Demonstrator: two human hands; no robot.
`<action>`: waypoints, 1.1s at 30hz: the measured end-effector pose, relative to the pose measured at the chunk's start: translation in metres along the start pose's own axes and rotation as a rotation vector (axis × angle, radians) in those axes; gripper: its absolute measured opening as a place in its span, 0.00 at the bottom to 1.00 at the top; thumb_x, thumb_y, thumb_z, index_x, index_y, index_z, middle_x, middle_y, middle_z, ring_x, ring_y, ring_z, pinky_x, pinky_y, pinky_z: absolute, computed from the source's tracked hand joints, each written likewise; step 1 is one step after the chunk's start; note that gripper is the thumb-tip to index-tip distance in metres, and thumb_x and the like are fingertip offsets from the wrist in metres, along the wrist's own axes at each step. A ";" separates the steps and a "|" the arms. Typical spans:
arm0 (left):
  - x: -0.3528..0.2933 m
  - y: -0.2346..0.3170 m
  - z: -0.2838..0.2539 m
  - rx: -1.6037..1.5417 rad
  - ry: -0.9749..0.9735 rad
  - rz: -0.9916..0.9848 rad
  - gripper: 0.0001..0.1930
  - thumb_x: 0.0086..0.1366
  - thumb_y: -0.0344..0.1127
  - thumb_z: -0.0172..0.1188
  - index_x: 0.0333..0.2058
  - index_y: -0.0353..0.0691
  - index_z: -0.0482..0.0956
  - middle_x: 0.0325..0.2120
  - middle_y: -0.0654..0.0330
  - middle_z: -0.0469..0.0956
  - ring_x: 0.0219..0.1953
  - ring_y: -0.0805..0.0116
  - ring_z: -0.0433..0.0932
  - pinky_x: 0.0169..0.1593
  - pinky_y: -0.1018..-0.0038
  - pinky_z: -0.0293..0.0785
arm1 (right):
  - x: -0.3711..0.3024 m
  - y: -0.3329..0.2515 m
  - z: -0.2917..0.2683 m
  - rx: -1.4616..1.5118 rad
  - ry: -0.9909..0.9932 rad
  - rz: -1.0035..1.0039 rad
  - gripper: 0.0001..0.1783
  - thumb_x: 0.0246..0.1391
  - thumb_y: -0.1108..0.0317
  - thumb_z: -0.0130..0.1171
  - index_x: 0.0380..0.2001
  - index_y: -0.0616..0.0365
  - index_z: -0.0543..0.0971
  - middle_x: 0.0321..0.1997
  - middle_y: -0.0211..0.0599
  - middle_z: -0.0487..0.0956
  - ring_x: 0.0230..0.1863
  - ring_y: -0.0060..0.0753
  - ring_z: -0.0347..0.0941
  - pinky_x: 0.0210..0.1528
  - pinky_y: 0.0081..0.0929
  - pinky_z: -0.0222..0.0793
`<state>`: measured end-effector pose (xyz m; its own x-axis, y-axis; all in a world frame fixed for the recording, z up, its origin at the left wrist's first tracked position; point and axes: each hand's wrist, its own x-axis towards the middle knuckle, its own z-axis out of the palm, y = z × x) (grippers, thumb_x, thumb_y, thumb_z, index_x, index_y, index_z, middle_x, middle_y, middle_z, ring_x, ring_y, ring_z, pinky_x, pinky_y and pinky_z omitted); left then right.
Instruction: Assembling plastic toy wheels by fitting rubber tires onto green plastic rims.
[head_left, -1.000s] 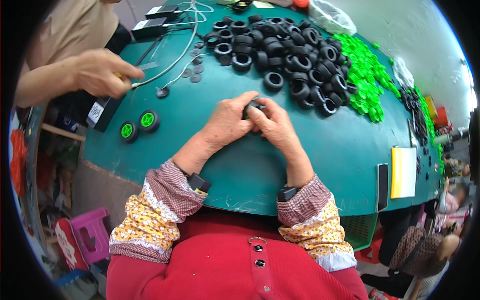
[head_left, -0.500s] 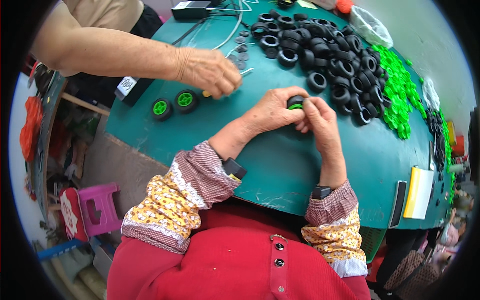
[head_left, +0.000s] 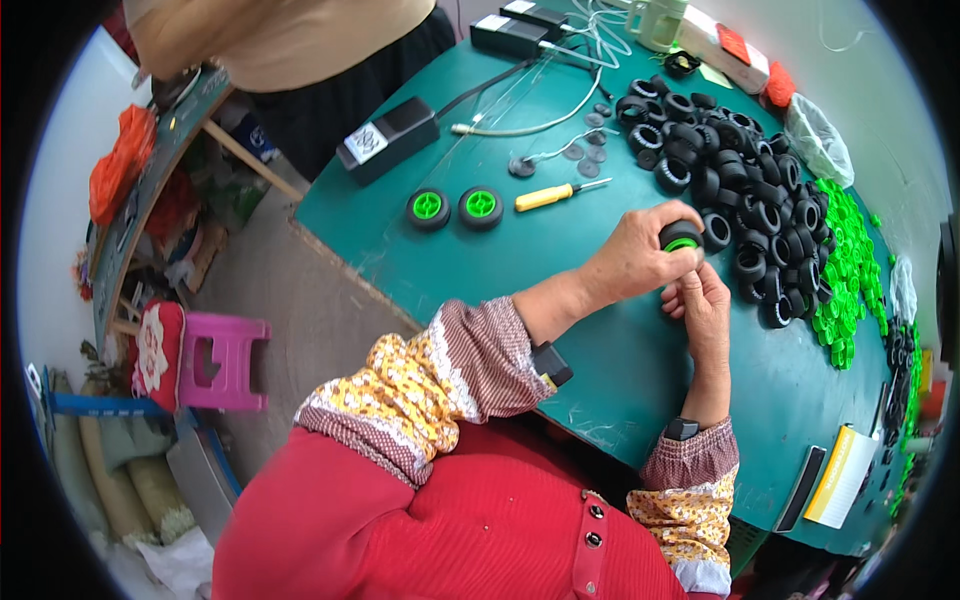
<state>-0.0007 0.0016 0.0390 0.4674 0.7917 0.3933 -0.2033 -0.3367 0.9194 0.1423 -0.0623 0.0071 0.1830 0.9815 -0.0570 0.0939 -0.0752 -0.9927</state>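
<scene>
My left hand is closed around a small toy wheel, a black tyre with a bright green hub. Just below it, my right hand has its fingers curled and its fingertips up against my left thumb and the wheel's lower edge. Whatever lies between those right fingertips is hidden. To the left, two fitted toy wheels, one on the left and one on the right, lie flat with green hubs up. Beside them is a screwdriver with a yellow handle.
Loose black tyres are heaped right of my hands, with green hubs beyond. Small dark discs, white cables and a black box lie farther back. Another person stands at the far left.
The other person's arm has drawn back from the table, leaving the screwdriver lying in view. My view has swung left. My right hand has dropped slightly below the wheel, which my left still holds.
</scene>
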 end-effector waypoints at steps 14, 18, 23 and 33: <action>0.012 -0.007 -0.100 0.778 0.186 -0.288 0.17 0.46 0.44 0.58 0.24 0.33 0.78 0.21 0.54 0.76 0.23 0.66 0.74 0.31 0.75 0.69 | 0.020 -0.014 0.048 -0.160 0.045 -0.014 0.11 0.53 0.65 0.49 0.28 0.63 0.74 0.16 0.29 0.72 0.16 0.15 0.63 0.19 0.13 0.58; 0.012 -0.019 -0.099 0.993 0.122 -0.326 0.19 0.43 0.48 0.57 0.24 0.35 0.78 0.23 0.51 0.76 0.27 0.58 0.75 0.33 0.70 0.70 | 0.019 -0.010 0.044 -0.102 0.027 -0.003 0.12 0.54 0.63 0.49 0.33 0.62 0.74 0.19 0.28 0.73 0.17 0.13 0.64 0.19 0.09 0.57; 0.013 -0.026 -0.068 0.483 -0.058 -0.453 0.19 0.47 0.46 0.59 0.27 0.32 0.78 0.23 0.57 0.76 0.25 0.71 0.73 0.32 0.77 0.69 | 0.019 -0.009 0.045 -0.095 0.039 -0.017 0.14 0.55 0.62 0.47 0.38 0.62 0.73 0.21 0.26 0.74 0.18 0.11 0.64 0.19 0.07 0.56; 0.019 -0.039 -0.016 -0.037 -0.028 -0.507 0.17 0.47 0.42 0.59 0.28 0.32 0.77 0.18 0.66 0.71 0.19 0.80 0.66 0.19 0.83 0.58 | 0.022 -0.009 0.018 -0.655 0.203 -0.130 0.15 0.47 0.63 0.48 0.35 0.62 0.74 0.30 0.46 0.76 0.32 0.49 0.72 0.36 0.39 0.66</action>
<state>0.0022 0.0377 0.0101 0.5380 0.8368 -0.1016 0.0250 0.1047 0.9942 0.1279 -0.0369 0.0131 0.3036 0.9422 0.1420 0.6869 -0.1131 -0.7179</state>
